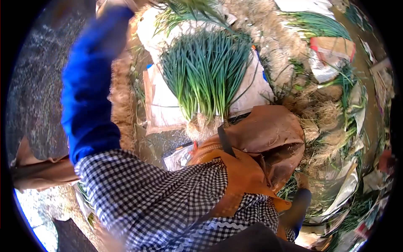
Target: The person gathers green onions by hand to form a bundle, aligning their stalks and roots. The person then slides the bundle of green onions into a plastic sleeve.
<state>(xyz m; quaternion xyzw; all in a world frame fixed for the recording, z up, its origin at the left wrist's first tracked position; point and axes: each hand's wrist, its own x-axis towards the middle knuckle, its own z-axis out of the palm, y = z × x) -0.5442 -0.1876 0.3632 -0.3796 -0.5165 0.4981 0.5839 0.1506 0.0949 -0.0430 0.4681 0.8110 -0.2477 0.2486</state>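
Fingers blurred, can't tell grip: left hand [119, 4] beyond-left of green, white-stemmed onion bundle [208, 69]; likely gathering step, next calls for aligning roots [201, 128].

Past the left edge of the sheet [166, 115] runs a rough tan strip [121, 92], and beyond that a dark, mottled floor [37, 88]. Off the sheet's upper right corner lies pale, littered ground [263, 23]. Well right of it curves bare brown earth [372, 96]. Daylight-bright glare [40, 206] whitens the area well out from the sheet's lower left corner.
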